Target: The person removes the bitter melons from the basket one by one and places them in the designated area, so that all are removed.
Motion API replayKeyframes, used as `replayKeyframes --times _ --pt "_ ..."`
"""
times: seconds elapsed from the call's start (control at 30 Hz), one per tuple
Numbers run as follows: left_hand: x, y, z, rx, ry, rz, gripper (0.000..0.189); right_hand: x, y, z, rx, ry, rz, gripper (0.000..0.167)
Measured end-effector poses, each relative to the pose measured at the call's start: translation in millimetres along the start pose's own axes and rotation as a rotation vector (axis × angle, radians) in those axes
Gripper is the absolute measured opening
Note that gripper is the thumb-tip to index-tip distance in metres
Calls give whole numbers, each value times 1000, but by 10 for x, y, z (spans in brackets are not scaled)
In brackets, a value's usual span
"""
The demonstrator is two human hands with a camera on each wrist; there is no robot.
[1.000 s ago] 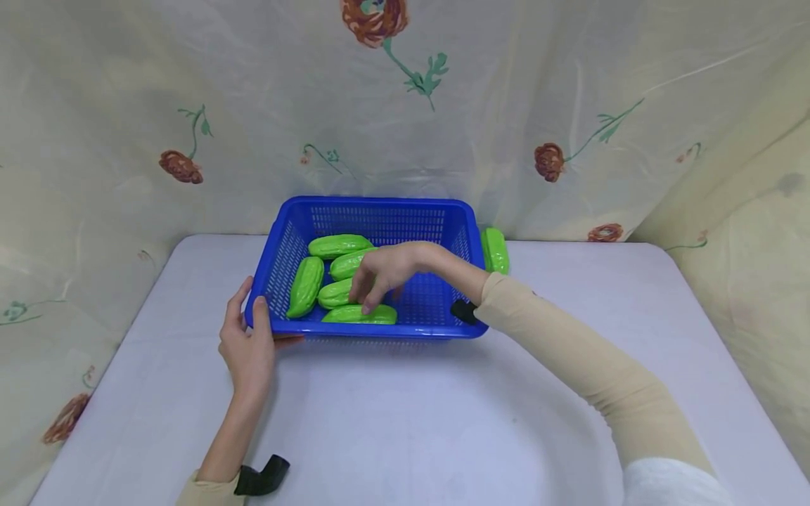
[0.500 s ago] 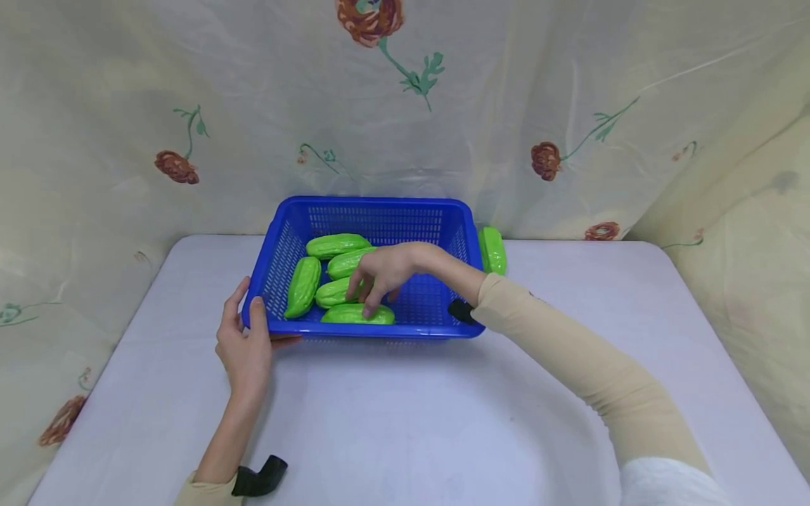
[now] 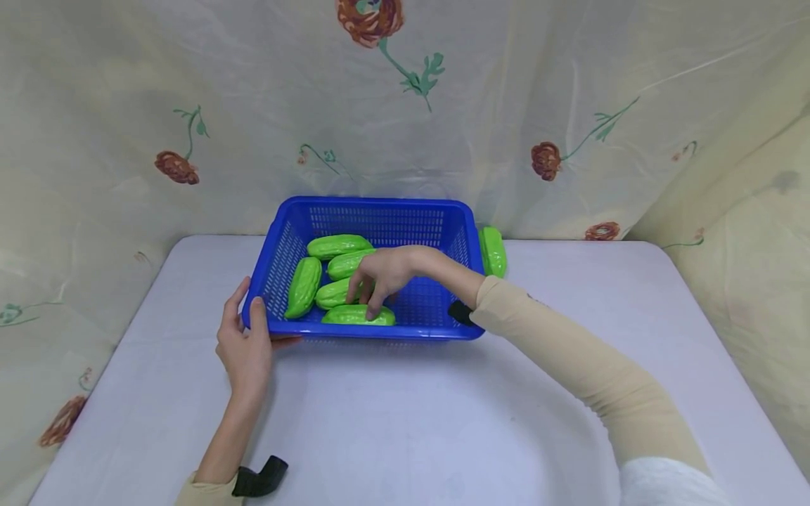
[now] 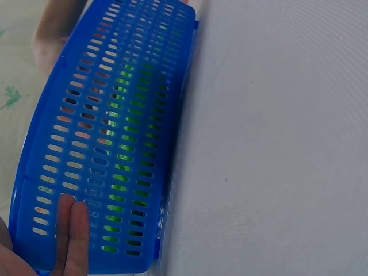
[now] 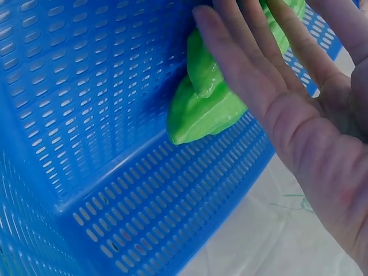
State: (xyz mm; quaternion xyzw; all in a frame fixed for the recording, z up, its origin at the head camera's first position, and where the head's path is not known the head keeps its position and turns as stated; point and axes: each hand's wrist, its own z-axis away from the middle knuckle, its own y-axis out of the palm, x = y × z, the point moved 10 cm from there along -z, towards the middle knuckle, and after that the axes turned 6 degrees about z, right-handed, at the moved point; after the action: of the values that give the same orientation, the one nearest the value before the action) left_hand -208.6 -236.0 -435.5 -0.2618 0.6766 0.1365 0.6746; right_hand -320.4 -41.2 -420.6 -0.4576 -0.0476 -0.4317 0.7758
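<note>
A blue plastic basket [image 3: 361, 330] holds several glossy, light green bitter melons [image 3: 304, 287], which look like models. My left hand [image 3: 245, 351] grips the basket's front left corner, thumb over the rim; the left wrist view shows two fingers [image 4: 78, 233] against its slotted outer wall. Inside the basket, my right hand [image 3: 387, 273] reaches down over the melons, its thumb on the front bitter melon [image 3: 342, 315]. Fairly straight, spread fingers [image 5: 253, 63] show in the right wrist view, partly covering melons. Behind that hand, part of the basket floor is hidden.
Another green bitter melon [image 3: 493, 251] lies outside the basket by its right wall. All stands on a white-covered table [image 3: 411, 422], against a flower-patterned curtain [image 3: 253, 105] at the back and sides.
My right thumb has come slightly lower onto the front bitter melon. The left hand keeps its grip, and basket and melons stay nearly the same; the head view shifts slightly.
</note>
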Motion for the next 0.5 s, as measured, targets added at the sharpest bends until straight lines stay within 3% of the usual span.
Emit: replayKeyframes --times 0.4,0.5 --pt "-27 6 5 8 45 -6 45 -7 39 35 32 28 -122 53" --pt "-42 5 2 10 61 -6 42 12 28 59 39 23 -99 53"
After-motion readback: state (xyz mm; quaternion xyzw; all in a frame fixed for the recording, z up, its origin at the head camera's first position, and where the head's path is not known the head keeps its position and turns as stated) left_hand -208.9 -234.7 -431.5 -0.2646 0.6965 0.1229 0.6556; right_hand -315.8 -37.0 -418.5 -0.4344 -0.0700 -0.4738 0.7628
